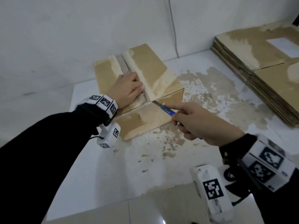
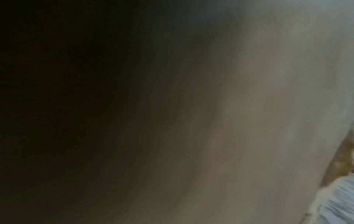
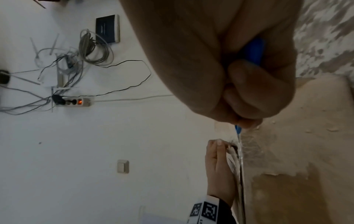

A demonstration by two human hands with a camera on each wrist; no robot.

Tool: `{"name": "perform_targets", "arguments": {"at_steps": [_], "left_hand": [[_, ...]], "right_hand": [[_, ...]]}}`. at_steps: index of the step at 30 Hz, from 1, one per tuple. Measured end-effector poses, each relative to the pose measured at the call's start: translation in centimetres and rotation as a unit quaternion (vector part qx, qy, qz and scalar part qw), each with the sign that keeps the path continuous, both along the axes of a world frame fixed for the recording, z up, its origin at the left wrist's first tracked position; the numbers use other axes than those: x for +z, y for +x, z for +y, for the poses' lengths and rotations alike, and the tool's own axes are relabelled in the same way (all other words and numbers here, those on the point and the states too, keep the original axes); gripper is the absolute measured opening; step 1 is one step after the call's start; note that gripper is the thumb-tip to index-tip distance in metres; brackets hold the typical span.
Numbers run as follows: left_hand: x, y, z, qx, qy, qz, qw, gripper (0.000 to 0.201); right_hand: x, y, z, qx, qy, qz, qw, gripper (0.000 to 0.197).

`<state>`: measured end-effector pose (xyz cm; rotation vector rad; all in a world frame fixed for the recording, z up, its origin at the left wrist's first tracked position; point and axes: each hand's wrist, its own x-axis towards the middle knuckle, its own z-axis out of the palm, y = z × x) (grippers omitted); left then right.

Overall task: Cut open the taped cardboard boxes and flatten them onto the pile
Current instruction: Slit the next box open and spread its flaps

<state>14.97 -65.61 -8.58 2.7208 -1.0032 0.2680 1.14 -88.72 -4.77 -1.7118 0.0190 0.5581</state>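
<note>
Head view: cardboard box (image 1: pixel 142 88) on white table (image 1: pixel 113 167), well apart from flattened pile (image 1: pixel 258 65) at right. Left hand (image 1: pixel 127 88) laid flat on top flap, fingers straight beside centre seam, likely to steady it. Right hand (image 1: pixel 200 123) curled round blue utility knife (image 1: pixel 165 108), blade tip at seam's near end, seemingly for slitting tape.

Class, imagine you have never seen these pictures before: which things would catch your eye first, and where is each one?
First, the blue utility knife in the right hand, its blade tip at the near edge of the cardboard box mid-table. Next, the left hand pressing on the box top beside the taped seam. Then the pile of flattened cardboard at the table's far right.
</note>
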Motion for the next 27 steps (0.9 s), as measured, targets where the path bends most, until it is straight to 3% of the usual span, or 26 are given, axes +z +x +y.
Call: {"name": "perform_targets", "arguments": {"at_steps": [5, 11, 16, 20, 25, 27], "left_hand": [[-0.1, -0.2, -0.3, -0.007, -0.009, -0.026, 1.000, 0.055], [0.3, -0.1, -0.9, 0.005, -0.022, -0.032, 0.999, 0.053], [0.5, -0.1, -1.1, 0.014, -0.010, -0.043, 0.999, 0.054], [0.5, -0.2, -1.0, 0.019, -0.013, -0.057, 0.998, 0.051], [0.5, -0.3, -1.4, 0.030, -0.018, -0.067, 0.997, 0.049], [0.6, -0.4, -1.5, 0.036, -0.017, -0.068, 0.997, 0.050]], "right_hand": [[-0.1, -0.3, 1.0, -0.019, -0.039, -0.054, 0.998, 0.046], [-0.4, 0.7, 3.8, 0.004, -0.052, -0.036, 0.998, 0.046], [0.2, 0.5, 2.6, -0.008, 0.048, 0.039, 0.998, 0.047], [-0.1, 0.3, 3.6, 0.000, -0.012, 0.005, 1.000, 0.046], [0.3, 0.1, 2.5, 0.013, 0.003, 0.011, 1.000, 0.045], [0.2, -0.3, 4.1, 0.061, -0.033, -0.010, 0.998, 0.046]]}}
